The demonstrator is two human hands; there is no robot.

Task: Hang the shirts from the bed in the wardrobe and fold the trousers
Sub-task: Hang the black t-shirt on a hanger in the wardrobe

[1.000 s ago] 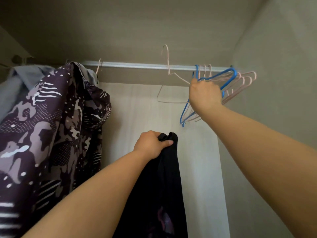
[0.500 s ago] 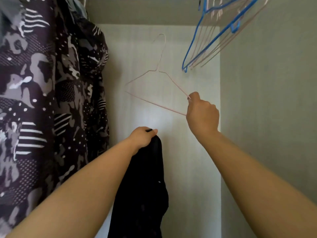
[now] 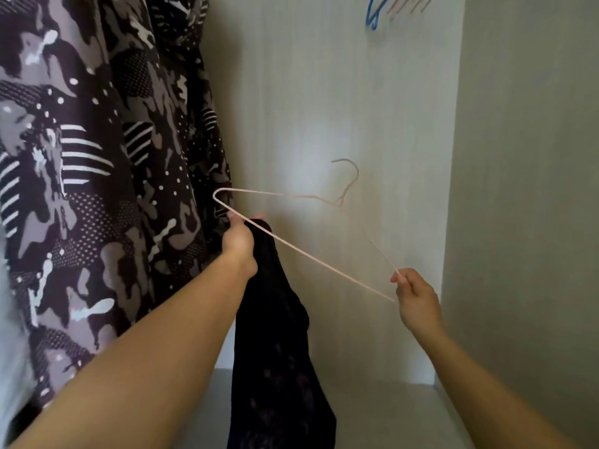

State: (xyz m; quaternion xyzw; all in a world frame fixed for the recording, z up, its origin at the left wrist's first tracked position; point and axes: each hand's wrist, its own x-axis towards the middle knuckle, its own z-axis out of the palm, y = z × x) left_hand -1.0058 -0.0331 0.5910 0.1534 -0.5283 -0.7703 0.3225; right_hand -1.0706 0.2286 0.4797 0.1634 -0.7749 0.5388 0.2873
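I am looking into the wardrobe. My left hand [image 3: 240,243] grips the top of a black shirt [image 3: 275,345], which hangs down from it in the middle of the view. My right hand [image 3: 415,298] pinches one corner of a thin pink wire hanger [image 3: 311,256]. The hanger lies tilted between my hands, hook [image 3: 350,176] pointing up toward the back wall. Its bottom bar crosses just in front of my left hand's fingers and the top of the black shirt.
A dark patterned shirt [image 3: 97,176] hangs at the left, close to my left arm. A blue hanger [image 3: 372,14] and several pink hangers [image 3: 408,3] show at the top right edge. The wardrobe's side wall [image 3: 525,189] stands at the right, its floor [image 3: 382,413] below.
My right hand took the pink hanger off the rail and brought it down and to the right. The hanger now reaches across to my left hand. The view has tilted downward.
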